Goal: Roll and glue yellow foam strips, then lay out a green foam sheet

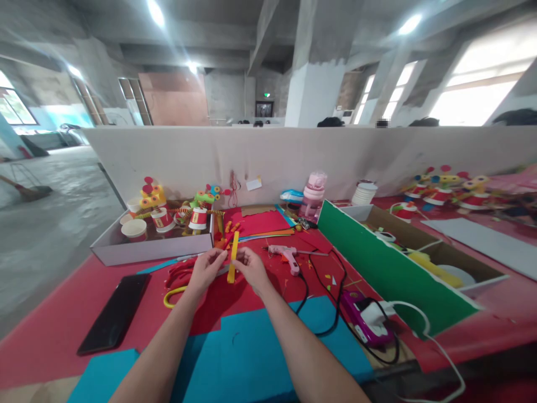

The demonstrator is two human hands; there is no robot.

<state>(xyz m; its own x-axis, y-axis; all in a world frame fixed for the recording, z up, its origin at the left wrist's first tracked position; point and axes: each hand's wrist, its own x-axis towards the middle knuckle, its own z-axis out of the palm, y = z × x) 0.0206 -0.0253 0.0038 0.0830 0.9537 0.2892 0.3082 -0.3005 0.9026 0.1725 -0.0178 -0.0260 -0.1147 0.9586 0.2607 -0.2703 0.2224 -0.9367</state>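
Note:
A narrow yellow paper strip stands upright between my two hands over the red-covered table. My right hand pinches it near the middle with thumb and fingers. Close to its left side is my left hand, thumb and fingertips pressed together; whether anything small sits in that pinch I cannot make out. Below the left hand lie scissors with a yellow handle, partly covered by the wrist, beside red-handled scissors. A pink hot glue gun rests to the right of my right hand.
A black phone lies at left. Blue sheets cover the near table. Behind stands a white box with paper-cup figures. At right are a green-sided box, a purple power strip and loose cables. A pink bottle stands behind.

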